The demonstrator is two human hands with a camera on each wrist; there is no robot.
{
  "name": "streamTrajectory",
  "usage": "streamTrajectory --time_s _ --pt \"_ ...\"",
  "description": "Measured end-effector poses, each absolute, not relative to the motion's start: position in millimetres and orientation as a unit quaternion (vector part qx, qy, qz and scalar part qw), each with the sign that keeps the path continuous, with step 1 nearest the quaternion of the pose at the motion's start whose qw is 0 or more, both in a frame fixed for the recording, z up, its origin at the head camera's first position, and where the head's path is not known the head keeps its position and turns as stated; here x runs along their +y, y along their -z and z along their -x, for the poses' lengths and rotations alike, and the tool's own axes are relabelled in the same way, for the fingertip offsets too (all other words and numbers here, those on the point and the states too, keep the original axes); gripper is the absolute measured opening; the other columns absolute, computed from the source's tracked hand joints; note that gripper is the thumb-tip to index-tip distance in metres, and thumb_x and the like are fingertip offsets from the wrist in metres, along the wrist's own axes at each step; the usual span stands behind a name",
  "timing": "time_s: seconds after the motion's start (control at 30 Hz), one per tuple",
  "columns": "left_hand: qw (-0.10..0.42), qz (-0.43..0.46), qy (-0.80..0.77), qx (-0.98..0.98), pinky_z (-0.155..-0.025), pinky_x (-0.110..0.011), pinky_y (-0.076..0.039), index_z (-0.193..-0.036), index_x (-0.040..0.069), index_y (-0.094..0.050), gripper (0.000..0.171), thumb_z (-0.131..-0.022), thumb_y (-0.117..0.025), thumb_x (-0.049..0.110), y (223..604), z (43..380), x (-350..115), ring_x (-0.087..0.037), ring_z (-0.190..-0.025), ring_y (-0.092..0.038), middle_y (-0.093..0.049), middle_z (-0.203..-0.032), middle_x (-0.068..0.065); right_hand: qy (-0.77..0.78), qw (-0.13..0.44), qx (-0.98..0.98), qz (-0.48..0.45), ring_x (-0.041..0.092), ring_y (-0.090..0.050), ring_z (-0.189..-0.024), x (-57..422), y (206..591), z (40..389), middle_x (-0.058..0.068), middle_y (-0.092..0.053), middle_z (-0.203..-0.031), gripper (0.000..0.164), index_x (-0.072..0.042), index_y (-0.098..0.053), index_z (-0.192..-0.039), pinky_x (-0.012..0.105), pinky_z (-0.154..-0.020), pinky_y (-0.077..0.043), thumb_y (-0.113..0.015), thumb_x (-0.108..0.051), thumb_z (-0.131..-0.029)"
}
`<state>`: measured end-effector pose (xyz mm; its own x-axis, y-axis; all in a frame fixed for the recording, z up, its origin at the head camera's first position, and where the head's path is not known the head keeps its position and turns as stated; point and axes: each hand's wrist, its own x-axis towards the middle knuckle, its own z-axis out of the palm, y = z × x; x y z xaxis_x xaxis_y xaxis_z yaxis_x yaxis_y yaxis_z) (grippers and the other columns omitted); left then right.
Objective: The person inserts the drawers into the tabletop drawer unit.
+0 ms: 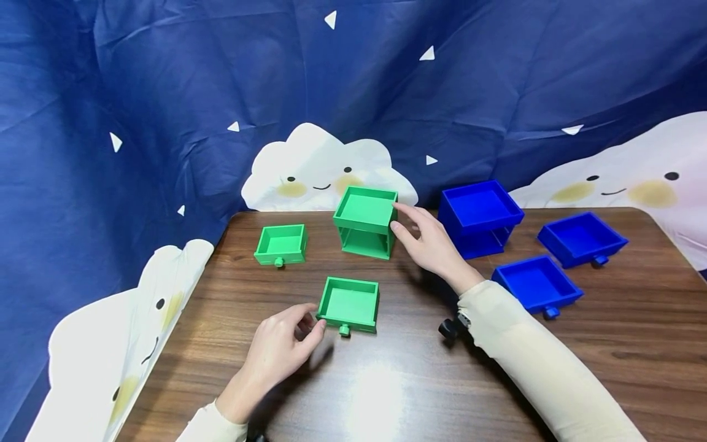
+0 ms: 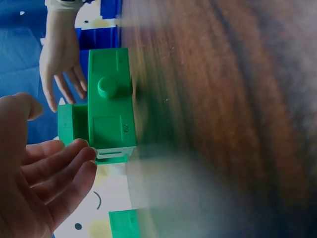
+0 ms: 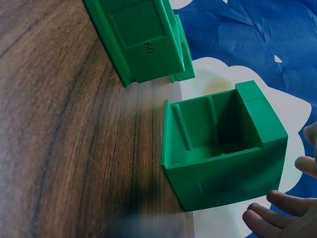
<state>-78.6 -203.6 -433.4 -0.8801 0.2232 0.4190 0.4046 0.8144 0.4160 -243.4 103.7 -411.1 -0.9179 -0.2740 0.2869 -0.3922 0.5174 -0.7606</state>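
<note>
On the table stands a green open-fronted cabinet with a shallow tray top. My right hand is at its right side, fingertips right at the top edge, fingers loosely bent. In the right wrist view the cabinet shows its hollow inside, with the fingers beside it. Nearer to me lies a green drawer with a round knob facing me. My left hand hovers at the drawer's left front corner, thumb and fingers apart. The left wrist view shows the drawer's front beyond the relaxed fingers.
A second green drawer sits at the back left. To the right stand a blue cabinet and two blue drawers, one nearer and one farther. A dark blue cloth with clouds hangs behind the wooden table.
</note>
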Motion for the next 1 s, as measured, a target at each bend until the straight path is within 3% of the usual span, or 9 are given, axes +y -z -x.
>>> streamTrajectory --time_s 0.33,0.63,1.0 --pt "0.122 0.15 0.27 -0.943 -0.064 -0.022 -0.054 -0.103 0.008 -0.081 0.018 -0.093 -0.077 0.023 438.8 76.3 -199.3 0.0 -0.065 -0.064 -0.069 -0.073 0.014 -0.462 0.066 -0.864 -0.187 0.044 -0.061 -0.138 97.6 413.5 250.2 0.021 -0.055 -0.156 0.054 -0.011 -0.05 -0.161 0.057 -0.116 -0.052 -0.059 -0.029 -0.111" --pt "0.076 0.131 0.301 -0.941 -0.065 -0.02 -0.05 -0.098 0.01 -0.082 0.017 -0.095 -0.078 0.026 442.5 76.6 -194.8 0.009 -0.063 -0.055 -0.065 -0.068 0.017 -0.466 0.063 -0.864 -0.18 0.041 -0.062 -0.139 89.9 413.4 257.2 0.021 -0.05 -0.161 0.054 -0.011 -0.05 -0.161 0.055 -0.119 -0.05 -0.057 -0.032 -0.112" --pt "-0.019 0.093 0.376 -0.922 -0.06 -0.019 -0.051 -0.102 0.009 -0.082 0.017 -0.1 -0.074 0.024 445.7 77.2 -183.9 0.003 -0.055 -0.06 -0.071 -0.069 0.013 -0.498 0.074 -0.851 -0.151 0.042 -0.064 -0.135 82.7 423.1 264.3 0.023 -0.052 -0.155 0.05 -0.01 -0.055 -0.157 0.052 -0.118 -0.051 -0.058 -0.031 -0.112"
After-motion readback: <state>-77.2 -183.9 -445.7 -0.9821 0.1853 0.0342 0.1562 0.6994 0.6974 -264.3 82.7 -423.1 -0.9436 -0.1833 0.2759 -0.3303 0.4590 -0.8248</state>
